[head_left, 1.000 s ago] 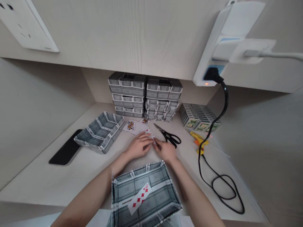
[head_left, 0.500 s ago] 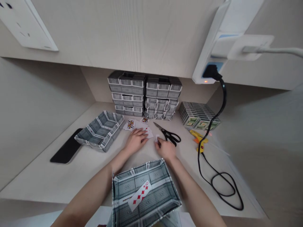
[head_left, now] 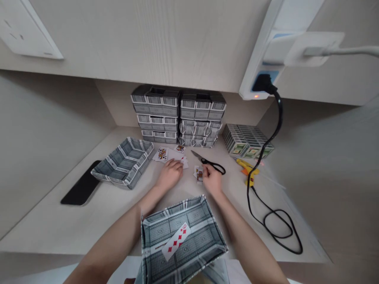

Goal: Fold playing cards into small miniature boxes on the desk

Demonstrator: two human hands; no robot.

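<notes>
My left hand (head_left: pixel 170 173) rests on the table with its fingers curled at the near edge of some loose playing cards (head_left: pixel 174 154). What lies under its fingertips is hidden. Just right of centre, my right hand (head_left: pixel 212 178) has its thumb and fingers pinched together beside small cut card pieces (head_left: pixel 198 174). Whatever is in that pinch cannot be made out. Black-handled scissors (head_left: pixel 209 161) lie right behind this hand, which covers part of their handle. Between my forearms, close to me, is a tilted box made of playing cards (head_left: pixel 195 227); a nine of diamonds strip (head_left: pixel 177 241) lies in it.
Another open card box (head_left: pixel 127 159) sits at left by a black phone (head_left: pixel 80 184). Stacked card boxes (head_left: pixel 156 118) stand against the back wall. Card packs (head_left: pixel 247 140) and a yellow glue gun (head_left: pixel 248 169) are at right. A black cable (head_left: pixel 280 122) hangs from the power strip (head_left: pixel 260 59).
My right hand has shifted up and right, over part of the scissors' handle. The small card pieces now show picture faces beside it. My left fingers have drawn back and curled at the cards.
</notes>
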